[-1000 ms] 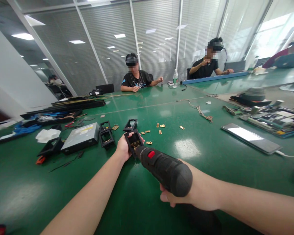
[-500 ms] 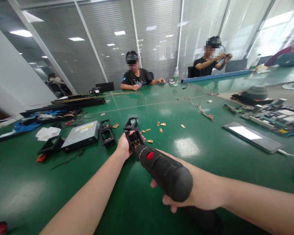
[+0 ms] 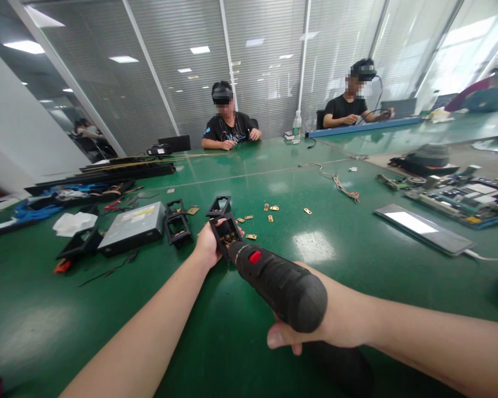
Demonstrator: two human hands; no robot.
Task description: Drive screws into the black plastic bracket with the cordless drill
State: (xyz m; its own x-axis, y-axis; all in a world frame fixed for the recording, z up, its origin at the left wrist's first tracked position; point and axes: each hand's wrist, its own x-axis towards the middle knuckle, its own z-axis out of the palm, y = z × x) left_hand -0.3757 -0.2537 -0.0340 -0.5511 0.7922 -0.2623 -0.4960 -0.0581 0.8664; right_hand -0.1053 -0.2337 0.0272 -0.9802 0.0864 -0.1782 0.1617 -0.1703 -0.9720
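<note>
My left hand (image 3: 207, 243) grips a small black plastic frame (image 3: 226, 234) with brass parts inside, held on the green table (image 3: 274, 182). My right hand (image 3: 315, 323) is wrapped round a black electric screwdriver (image 3: 280, 282) with a red switch. The screwdriver's tip points into the frame; the bit itself is hidden. A second black frame (image 3: 219, 206) lies just beyond. Several small brass plates (image 3: 269, 211) are scattered behind the frames.
Two more black frames (image 3: 177, 225) and a grey optical drive (image 3: 133, 228) lie to the left, with black strips and blue cables (image 3: 87, 185) behind. A phone (image 3: 423, 228) and circuit boards (image 3: 460, 199) lie at right. Two people sit at the far side.
The screwdriver and both hands have stayed on the frame, shifting only slightly. The person at the far right lowered both hands to the table.
</note>
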